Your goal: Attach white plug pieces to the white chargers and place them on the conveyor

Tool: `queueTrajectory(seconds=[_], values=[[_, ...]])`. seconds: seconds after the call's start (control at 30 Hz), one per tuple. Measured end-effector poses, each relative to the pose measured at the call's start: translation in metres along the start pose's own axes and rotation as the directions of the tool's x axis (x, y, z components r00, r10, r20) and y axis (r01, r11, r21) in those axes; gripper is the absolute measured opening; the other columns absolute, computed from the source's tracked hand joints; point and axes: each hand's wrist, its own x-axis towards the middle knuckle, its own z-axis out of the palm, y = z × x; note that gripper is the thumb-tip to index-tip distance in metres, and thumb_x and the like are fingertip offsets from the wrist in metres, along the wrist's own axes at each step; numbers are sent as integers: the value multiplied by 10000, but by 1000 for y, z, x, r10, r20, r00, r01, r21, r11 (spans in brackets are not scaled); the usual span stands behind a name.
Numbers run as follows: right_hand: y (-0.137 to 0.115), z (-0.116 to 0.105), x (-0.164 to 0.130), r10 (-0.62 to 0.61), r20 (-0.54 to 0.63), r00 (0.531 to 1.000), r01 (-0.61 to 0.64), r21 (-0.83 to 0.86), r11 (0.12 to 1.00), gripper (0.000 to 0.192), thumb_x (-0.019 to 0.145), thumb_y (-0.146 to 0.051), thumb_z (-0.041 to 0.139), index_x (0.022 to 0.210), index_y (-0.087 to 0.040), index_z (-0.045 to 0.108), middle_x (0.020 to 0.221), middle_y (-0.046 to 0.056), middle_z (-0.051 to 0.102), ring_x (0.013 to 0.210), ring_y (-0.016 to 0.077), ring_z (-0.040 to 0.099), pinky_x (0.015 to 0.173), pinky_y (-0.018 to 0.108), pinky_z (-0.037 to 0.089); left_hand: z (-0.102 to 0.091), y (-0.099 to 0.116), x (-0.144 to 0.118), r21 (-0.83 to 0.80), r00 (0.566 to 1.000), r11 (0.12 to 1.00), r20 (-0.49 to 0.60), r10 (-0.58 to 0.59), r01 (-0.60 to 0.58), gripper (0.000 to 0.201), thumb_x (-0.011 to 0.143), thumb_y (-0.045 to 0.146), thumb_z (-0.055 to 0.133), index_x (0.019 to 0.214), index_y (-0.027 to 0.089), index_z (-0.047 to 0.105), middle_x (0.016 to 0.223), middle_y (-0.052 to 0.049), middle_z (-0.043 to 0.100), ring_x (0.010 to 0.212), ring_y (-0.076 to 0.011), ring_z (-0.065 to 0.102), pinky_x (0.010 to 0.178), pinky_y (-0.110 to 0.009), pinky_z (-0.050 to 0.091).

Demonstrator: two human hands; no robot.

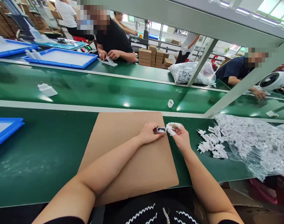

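Observation:
My left hand (pixel 149 133) is closed around a white charger housing (pixel 161 129), its open end facing me and showing a dark inside. It is held over the right side of a brown cardboard sheet (pixel 123 161). Close beside that end is my right hand (pixel 179 133), with white coverings on its fingertips. Its thumb and fingers are curled together; any small white part between them blends with the coverings. To the right lie several loose white plug pieces with pins (pixel 212 141), next to a clear plastic bag (pixel 256 143) full of similar white parts.
Beyond the bench runs a green conveyor belt (pixel 104 90) carrying a white plug adapter (pixel 47 89) and a small white housing (pixel 170 103). A blue tray (pixel 6 129) stands at the left. A slanted metal post (pixel 240 82) rises at right. Co-workers (pixel 116 40) sit across the line.

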Motion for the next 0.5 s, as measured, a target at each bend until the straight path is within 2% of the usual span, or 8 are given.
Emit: queueTrajectory(seconds=[0.07,0.2,0.33,0.5], values=[[1,1,1,-4,9,1000,4,19,1000,395,720,-448,888,1024,-251,729,1100,69,754,1003,235,735,937,426,606,0,0,0,5,1000,1000,2,-14,14,241,806,398,814,918,210,714,885,-26,718,825,-204,624,754,-342,467],[0,-1,2,89,-28,996,-89,-2,996,414,727,-503,877,1010,-226,755,916,55,765,775,199,710,734,379,612,1,0,0,29,999,998,-7,-47,47,303,755,423,852,865,205,672,853,-23,696,824,-213,615,744,-349,464],[-3,-2,2,174,-56,983,-173,23,985,449,707,-528,878,1000,-205,772,869,54,767,706,176,669,669,348,579,1,-1,-2,-8,1000,1000,-10,-3,3,379,742,360,858,1050,213,694,988,-37,732,900,-225,638,834,-376,494],[-5,-1,2,238,-53,970,-234,61,970,481,661,-533,901,986,-201,777,885,53,768,676,158,639,625,318,548,0,-2,-1,33,999,999,28,42,-43,232,802,358,819,972,226,731,958,-44,752,918,-243,657,859,-395,497]])
